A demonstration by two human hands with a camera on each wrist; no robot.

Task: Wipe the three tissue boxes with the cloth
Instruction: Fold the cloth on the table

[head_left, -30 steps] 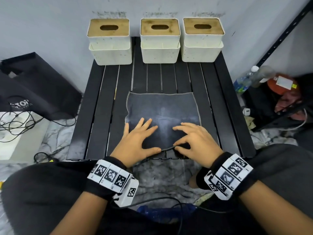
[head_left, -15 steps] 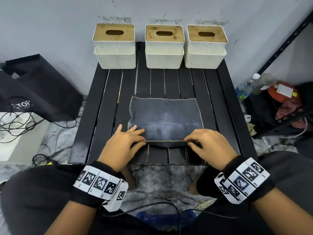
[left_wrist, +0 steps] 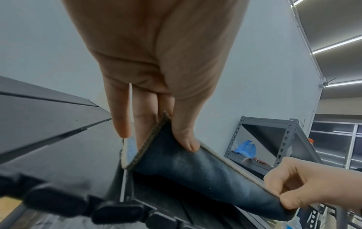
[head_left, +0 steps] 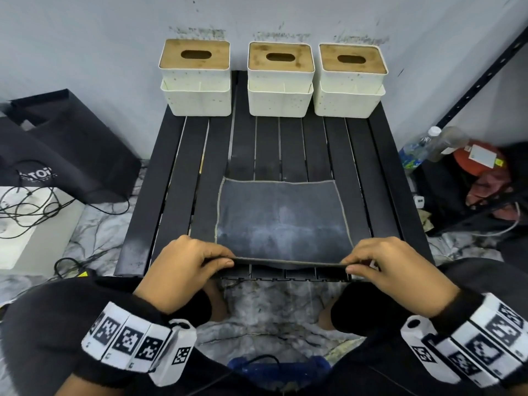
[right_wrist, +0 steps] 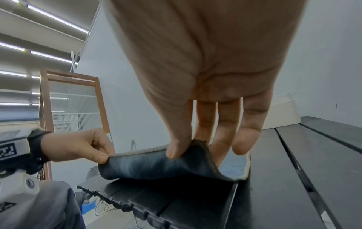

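My hands have slid apart: left hand (head_left: 183, 270) and right hand (head_left: 391, 270) pinch the cloth (head_left: 281, 221) near edge, lifted. Boxes (head_left: 280, 84), upper frame, all unwiped.

Dark grey cloth (head_left: 281, 221) flat on slats, near edge lifted and pinched at both corners. Three cream boxes (head_left: 280, 80) in a row beyond it, upright.

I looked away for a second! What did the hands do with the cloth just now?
Both hands slid apart to the near corners of the cloth. The left hand and right hand now pinch that near edge and lift it off the table. The far part stayed flat, and the three tissue boxes did not move.
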